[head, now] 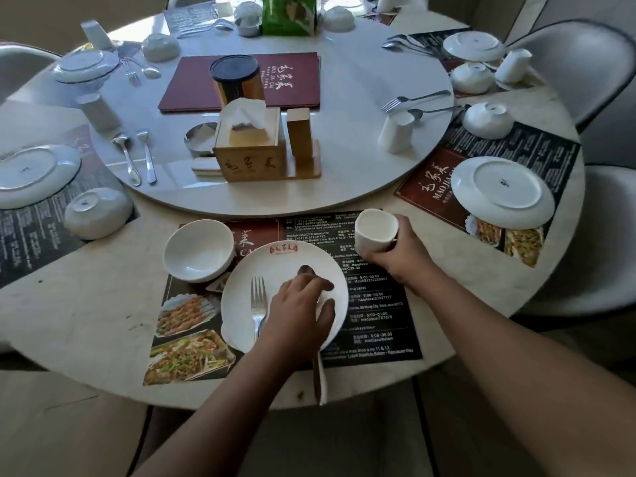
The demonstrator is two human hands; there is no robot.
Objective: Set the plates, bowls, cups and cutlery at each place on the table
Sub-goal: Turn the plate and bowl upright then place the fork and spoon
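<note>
Near place, head view. My right hand (401, 256) grips a white cup (373, 232), fingers wrapped round its lower wall; the cup is tilted, mouth toward the camera, held just above the mat (375, 304) right of the plate (285, 259). My left hand (297, 313) lies over the plate with fingers bent above a spoon (305, 270). Its dark bowl shows past the fingertips and its handle runs out under the wrist past the plate's near rim. Can't tell whether the fingers pinch it or only rest on it. Fork (258, 301) lies flat on the plate, tines away from me. Bowl (198, 251) stands upright at the plate's upper left, touching or nearly touching its rim. Handling, my read: cup is glazed, stiff, light, probably slick and chippable, with no handle visible, so take it round the body and set it base-first, not dropped. Cutlery is thin steel, likely to slide and clatter on the glaze; hold mid-handle. Plate is shallow and could tip if pressed at the rim near the desk (86, 321) edge.
</note>
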